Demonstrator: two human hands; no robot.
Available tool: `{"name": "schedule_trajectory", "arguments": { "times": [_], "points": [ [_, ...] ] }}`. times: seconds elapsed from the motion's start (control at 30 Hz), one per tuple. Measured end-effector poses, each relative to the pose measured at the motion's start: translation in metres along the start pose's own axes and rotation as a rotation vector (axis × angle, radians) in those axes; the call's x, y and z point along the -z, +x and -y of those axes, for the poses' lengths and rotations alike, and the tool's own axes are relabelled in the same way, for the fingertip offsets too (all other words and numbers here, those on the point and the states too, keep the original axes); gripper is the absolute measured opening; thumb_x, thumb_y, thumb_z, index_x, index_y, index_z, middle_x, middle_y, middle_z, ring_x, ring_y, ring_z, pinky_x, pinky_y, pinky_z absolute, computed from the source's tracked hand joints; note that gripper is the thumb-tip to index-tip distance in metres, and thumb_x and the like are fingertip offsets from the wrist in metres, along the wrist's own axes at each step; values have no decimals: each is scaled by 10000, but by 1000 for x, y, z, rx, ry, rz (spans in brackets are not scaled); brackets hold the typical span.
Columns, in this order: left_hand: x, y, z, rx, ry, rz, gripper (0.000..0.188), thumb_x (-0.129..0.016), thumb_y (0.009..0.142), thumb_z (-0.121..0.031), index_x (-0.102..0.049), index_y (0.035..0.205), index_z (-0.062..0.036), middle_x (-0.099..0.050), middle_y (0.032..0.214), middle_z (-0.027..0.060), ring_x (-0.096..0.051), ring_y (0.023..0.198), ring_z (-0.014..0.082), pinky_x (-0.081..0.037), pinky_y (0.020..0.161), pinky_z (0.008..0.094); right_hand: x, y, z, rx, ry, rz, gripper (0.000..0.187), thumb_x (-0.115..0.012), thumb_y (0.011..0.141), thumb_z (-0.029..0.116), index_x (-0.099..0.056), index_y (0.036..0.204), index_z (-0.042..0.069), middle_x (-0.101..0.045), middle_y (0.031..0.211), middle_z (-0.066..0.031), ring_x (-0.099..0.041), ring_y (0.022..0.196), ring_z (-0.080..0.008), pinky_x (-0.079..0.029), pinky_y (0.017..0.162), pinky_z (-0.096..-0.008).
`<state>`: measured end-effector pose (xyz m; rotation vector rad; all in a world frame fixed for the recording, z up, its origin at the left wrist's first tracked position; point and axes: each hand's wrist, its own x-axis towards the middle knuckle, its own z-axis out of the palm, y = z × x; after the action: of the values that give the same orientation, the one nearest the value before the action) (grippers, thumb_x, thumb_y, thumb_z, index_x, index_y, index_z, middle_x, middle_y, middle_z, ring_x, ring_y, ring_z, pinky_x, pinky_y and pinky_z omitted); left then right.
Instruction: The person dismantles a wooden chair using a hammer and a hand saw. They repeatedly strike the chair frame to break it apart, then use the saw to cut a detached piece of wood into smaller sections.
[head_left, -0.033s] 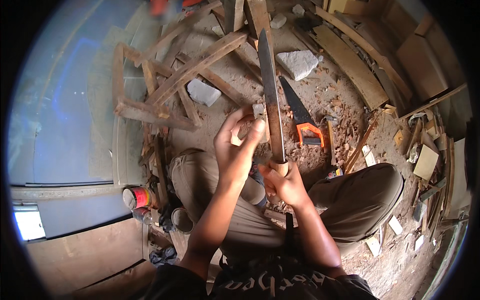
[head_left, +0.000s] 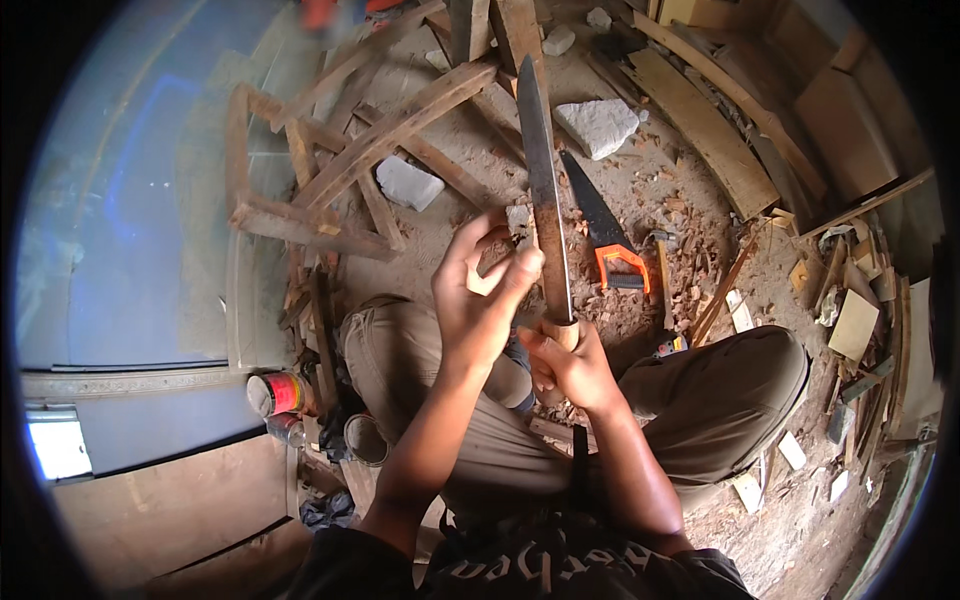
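A machete [head_left: 545, 195] with a long, dark, partly rust-brown blade points up and away from me. Its wooden handle is gripped in my right hand [head_left: 572, 362], which is closed round it. Beside the left edge of the blade is my left hand [head_left: 478, 290], its fingers curved and apart from the thumb. The thumb tip meets the blade's edge or lies just beside it. A small pale block [head_left: 518, 217] shows by the left fingertips, partly behind the blade; whether the fingers touch it I cannot tell.
A handsaw [head_left: 602, 215] with an orange handle and a hammer [head_left: 663, 275] lie ahead to the right among wood chips. A wooden frame [head_left: 390, 140] stands ahead left, near white stone chunks [head_left: 597, 128]. Planks [head_left: 700, 130] and scraps line the right; a paint can [head_left: 274, 394] is at left.
My left thumb has moved slightly right, onto or right up to the blade's edge. My right hand and the machete have hardly moved.
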<state>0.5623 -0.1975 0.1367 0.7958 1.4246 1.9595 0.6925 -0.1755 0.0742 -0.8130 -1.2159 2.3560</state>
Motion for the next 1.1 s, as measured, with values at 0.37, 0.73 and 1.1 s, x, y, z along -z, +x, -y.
{"name": "schedule_trajectory", "arguments": {
  "times": [0.37, 0.73, 1.1],
  "points": [
    [57, 52, -19, -214, 570, 204, 338, -577, 1008, -116, -559, 1283, 78, -652, 1201, 157, -627, 1085, 182, -531, 935, 361, 28, -1, 36, 195, 281, -387, 227, -623, 966, 210, -475, 832, 101, -368, 622, 29, -363, 480, -89, -316, 434, -276],
    [94, 50, 20, -655, 737, 463, 472, -798, 827, -395, -582, 1074, -56, -709, 1037, 215, -731, 882, 361, -611, 693, 408, 22, 47, -24, -149, 464, -515, 278, -579, 1025, 323, -508, 913, 79, -453, 670, -12, -459, 517, -140, -410, 477, -321],
    [81, 58, 27, -379, 611, 454, 338, -797, 793, -229, -650, 1038, -49, -718, 1076, 154, -709, 965, 331, -575, 841, 413, 29, 61, -19, -205, 242, -409, 624, -499, 1007, 564, -609, 1133, -37, -576, 693, -38, -405, 431, -80, -302, 404, -244]
  ]
}}
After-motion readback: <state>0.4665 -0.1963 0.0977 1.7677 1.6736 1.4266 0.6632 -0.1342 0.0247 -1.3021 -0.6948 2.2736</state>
